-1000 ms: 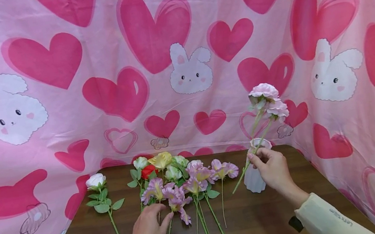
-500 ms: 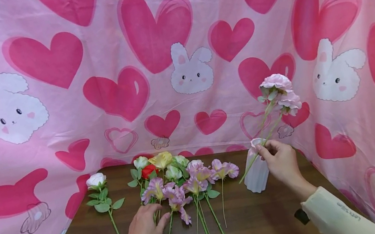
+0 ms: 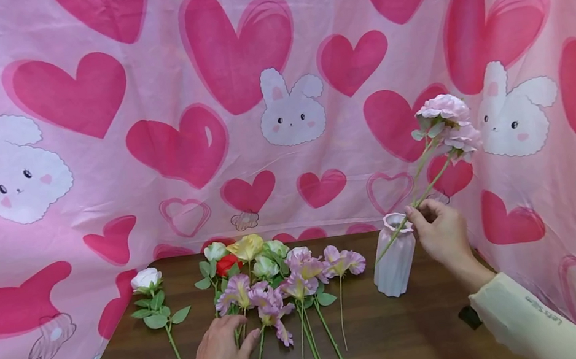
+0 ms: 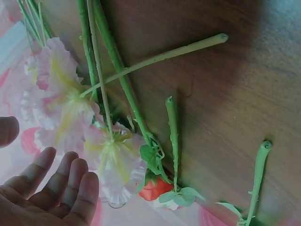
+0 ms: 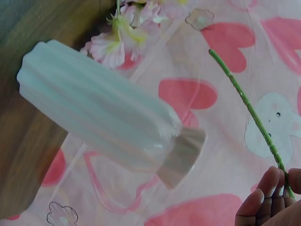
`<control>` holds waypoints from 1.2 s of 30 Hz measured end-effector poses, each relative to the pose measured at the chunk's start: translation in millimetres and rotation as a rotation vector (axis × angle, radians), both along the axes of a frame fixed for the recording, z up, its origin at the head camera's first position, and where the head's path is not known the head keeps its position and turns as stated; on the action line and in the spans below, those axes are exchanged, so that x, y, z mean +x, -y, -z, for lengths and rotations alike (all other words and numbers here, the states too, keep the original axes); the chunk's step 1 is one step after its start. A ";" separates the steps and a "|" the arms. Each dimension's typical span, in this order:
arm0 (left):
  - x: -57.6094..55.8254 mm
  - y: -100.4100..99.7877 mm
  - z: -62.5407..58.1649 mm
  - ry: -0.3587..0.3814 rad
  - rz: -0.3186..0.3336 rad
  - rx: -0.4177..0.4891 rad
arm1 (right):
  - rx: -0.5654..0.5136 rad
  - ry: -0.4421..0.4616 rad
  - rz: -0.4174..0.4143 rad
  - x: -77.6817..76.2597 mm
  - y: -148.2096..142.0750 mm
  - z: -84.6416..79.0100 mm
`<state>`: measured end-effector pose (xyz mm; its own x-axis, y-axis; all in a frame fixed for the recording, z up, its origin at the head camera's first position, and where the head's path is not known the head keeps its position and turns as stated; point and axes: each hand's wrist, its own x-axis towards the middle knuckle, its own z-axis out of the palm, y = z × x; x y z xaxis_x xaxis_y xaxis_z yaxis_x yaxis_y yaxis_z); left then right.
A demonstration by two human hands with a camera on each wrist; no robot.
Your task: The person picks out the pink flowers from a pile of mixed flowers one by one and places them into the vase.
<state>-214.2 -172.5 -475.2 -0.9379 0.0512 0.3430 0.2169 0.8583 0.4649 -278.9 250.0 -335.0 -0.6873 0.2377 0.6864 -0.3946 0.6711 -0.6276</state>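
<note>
My right hand [image 3: 441, 234] pinches the green stem of a pink artificial flower [image 3: 447, 112] with two ruffled blooms. The flower leans to the upper right, and its lower stem crosses in front of a white fluted vase [image 3: 395, 266] standing upright at the table's right. In the right wrist view the bare stem [image 5: 254, 113] slants up from thumb and fingers, apart from the vase's rim [image 5: 183, 157]. My left hand [image 3: 221, 354], fingers loosely extended, hovers beside purple irises [image 3: 270, 306]. The left wrist view shows that hand [image 4: 51, 193] holding nothing, close to the iris petals.
Several artificial flowers lie across the wooden table [image 3: 392, 350], among them a yellow one [image 3: 246, 247], a red rose [image 3: 228, 264] and pale green roses. One white rose [image 3: 146, 280] lies apart at the left. Pink heart-patterned cloth [image 3: 166, 73] encloses the table's back and sides.
My right hand has moved right and slightly up with the pink flower, bringing the stem's lower end from left of the vase to in front of it. The left hand shifted only slightly left.
</note>
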 end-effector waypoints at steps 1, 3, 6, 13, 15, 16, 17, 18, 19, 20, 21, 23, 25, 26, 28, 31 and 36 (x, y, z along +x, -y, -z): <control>-0.2 0.0 0.2 0.002 -0.002 0.003 | 0.000 -0.015 0.010 -0.9 -1.0 -1.2; 0.0 0.1 0.4 -0.003 0.002 0.002 | -0.013 -0.040 0.022 -3.0 -3.2 -3.4; 0.6 0.5 0.3 -0.004 0.002 -0.003 | -0.057 -0.055 0.009 -6.5 -6.5 -6.4; 1.8 1.4 -0.8 0.008 0.002 -0.012 | -0.072 -0.088 0.031 -9.7 -13.4 -15.8; 1.7 1.1 -0.5 0.004 0.001 -0.013 | -0.056 -0.092 0.065 -9.0 -14.8 -18.6; 1.8 0.9 -0.6 -0.002 0.002 -0.014 | -0.054 -0.089 0.075 -8.5 -15.5 -20.0; 1.8 0.7 -0.6 -0.007 0.003 -0.014 | -0.053 -0.084 0.084 -8.0 -16.0 -21.3; 1.7 0.6 -0.3 -0.010 0.004 -0.015 | -0.054 -0.079 0.092 -7.4 -16.5 -22.6; 1.6 0.5 -0.3 -0.013 0.002 -0.015 | -0.054 -0.072 0.099 -7.0 -17.0 -23.7; 1.7 0.6 -0.2 -0.016 0.004 -0.016 | -0.054 -0.066 0.105 -6.8 -17.5 -24.9; 1.8 0.6 -0.3 -0.018 0.006 -0.016 | -0.056 -0.063 0.109 -6.6 -17.9 -26.0; 1.9 0.6 -0.3 -0.016 0.005 -0.016 | -0.065 -0.065 0.122 -6.7 -18.7 -27.8; 1.9 0.7 -0.4 -0.012 0.005 -0.016 | -0.071 -0.081 0.138 -7.5 -19.4 -29.2; 2.1 0.8 -0.4 -0.010 0.007 -0.016 | -0.075 -0.089 0.145 -8.1 -19.8 -29.8; 1.8 0.8 -0.4 -0.005 0.005 -0.013 | -0.081 -0.101 0.157 -9.2 -20.2 -30.6; 1.2 1.0 0.2 0.001 0.003 -0.012 | -0.061 -0.097 0.178 -11.1 -21.1 -29.2; 2.2 1.6 1.0 0.003 0.005 -0.017 | 0.008 -0.078 0.163 -14.8 -21.7 -16.5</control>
<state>-212.0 -174.1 -476.2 -0.9386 0.0618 0.3395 0.2202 0.8648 0.4513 -293.7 271.7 -318.5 -0.5849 0.3359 0.7383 -0.3270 0.7353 -0.5937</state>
